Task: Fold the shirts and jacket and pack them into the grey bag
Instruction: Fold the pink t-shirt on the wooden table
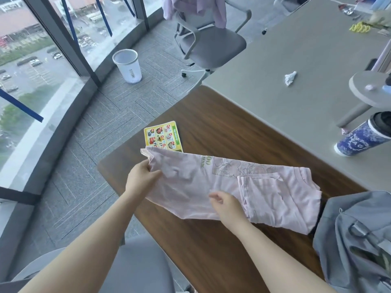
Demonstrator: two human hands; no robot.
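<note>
A pale pink printed shirt (264, 193) lies partly folded across the brown wooden table (222, 127), one sleeve turned in over its middle. My left hand (141, 178) pinches the shirt's left end and lifts it off the table. My right hand (226, 206) rests on the shirt's near edge, fingers spread on the cloth. The grey bag (355, 240) slumps at the table's right end, beside the shirt. A light purple garment (190, 7) hangs over the back of a far office chair.
A yellow picture card (161, 135) lies on the table's far left corner, partly under the shirt. A grey table (306, 81) adjoins on the right with a blue patterned cup (359, 136) and crumpled tissue (289, 78). A white bin (128, 65) stands on the floor by the window.
</note>
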